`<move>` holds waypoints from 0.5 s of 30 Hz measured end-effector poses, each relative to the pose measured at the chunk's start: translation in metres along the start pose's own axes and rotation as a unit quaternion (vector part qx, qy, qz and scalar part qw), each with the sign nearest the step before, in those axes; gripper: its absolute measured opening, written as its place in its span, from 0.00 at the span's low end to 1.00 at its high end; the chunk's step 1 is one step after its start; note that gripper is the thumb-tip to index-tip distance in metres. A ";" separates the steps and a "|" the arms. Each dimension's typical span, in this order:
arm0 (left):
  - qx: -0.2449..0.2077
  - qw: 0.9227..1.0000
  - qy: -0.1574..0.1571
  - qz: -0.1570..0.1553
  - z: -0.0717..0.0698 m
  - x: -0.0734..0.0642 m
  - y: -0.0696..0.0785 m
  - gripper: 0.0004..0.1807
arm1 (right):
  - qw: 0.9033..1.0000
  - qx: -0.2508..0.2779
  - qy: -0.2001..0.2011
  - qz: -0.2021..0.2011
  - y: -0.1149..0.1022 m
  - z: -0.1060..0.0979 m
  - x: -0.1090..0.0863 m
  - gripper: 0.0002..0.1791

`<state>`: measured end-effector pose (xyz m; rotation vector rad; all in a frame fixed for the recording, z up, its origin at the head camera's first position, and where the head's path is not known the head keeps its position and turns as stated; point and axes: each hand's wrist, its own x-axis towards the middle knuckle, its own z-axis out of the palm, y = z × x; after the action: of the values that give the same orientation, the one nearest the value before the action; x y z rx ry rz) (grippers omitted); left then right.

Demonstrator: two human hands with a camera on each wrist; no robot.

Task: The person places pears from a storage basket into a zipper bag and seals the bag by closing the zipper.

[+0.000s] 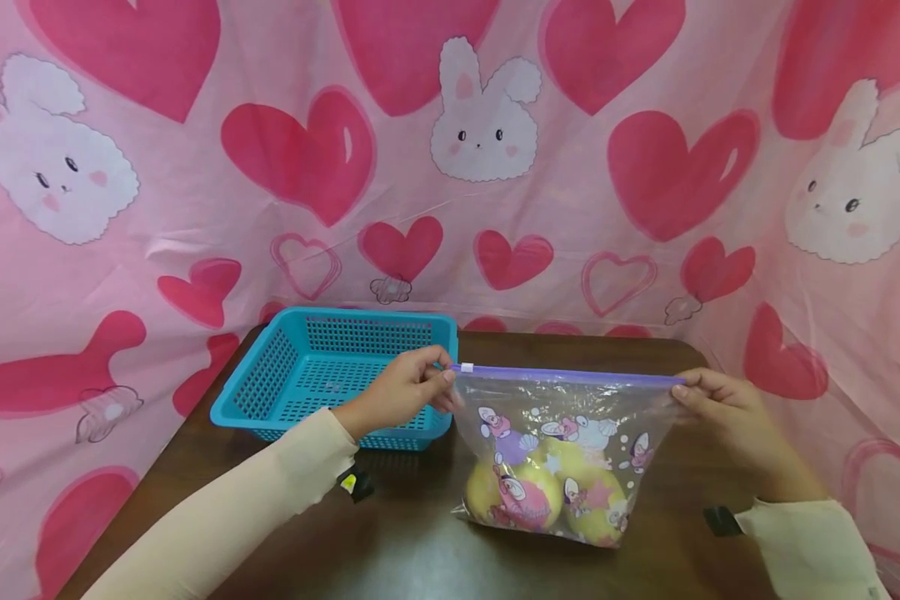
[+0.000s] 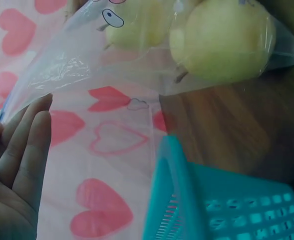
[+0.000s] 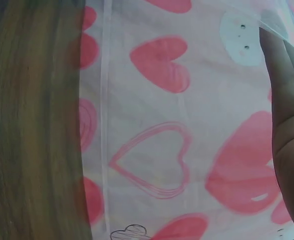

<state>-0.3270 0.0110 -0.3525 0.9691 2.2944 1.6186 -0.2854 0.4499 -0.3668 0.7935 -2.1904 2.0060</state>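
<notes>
A clear slider zip bag (image 1: 562,417) with a purple zip strip and printed cartoon figures hangs between my two hands. Inside it, several round pale-yellow fruits (image 1: 600,500) with short stems, pear-like, lie at the bottom. My left hand (image 1: 408,390) pinches the zip's left end, right beside the white slider (image 1: 467,367). At the opposite end, my right hand (image 1: 731,417) pinches the purple strip between thumb and fingers. The zip is stretched straight between them. In the left wrist view, the fruit (image 2: 226,42) shows through the clear plastic and the left fingers (image 2: 32,150) are extended.
A turquoise perforated basket (image 1: 232,404) stands on the brown wooden table (image 1: 412,533), behind and left of the bag, partly covered by my left hand. Pink cloth (image 1: 412,187) printed with hearts and rabbits hangs behind the table and at its sides.
</notes>
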 end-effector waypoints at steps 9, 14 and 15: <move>-0.026 0.998 0.001 -0.050 -0.012 0.030 -0.015 0.08 | 0.999 0.027 -0.002 0.031 0.025 -0.008 0.029 0.08; -0.039 0.995 -0.002 -0.087 -0.018 0.045 -0.024 0.10 | 0.996 0.081 -0.004 0.031 0.045 -0.015 0.046 0.08; -0.041 0.995 -0.003 -0.095 -0.018 0.049 -0.027 0.10 | 0.995 0.094 -0.002 0.033 0.050 -0.017 0.047 0.09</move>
<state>-0.3845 0.0206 -0.3590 0.7136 2.2208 1.6127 -0.3518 0.4513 -0.3919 0.7517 -2.0784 2.2705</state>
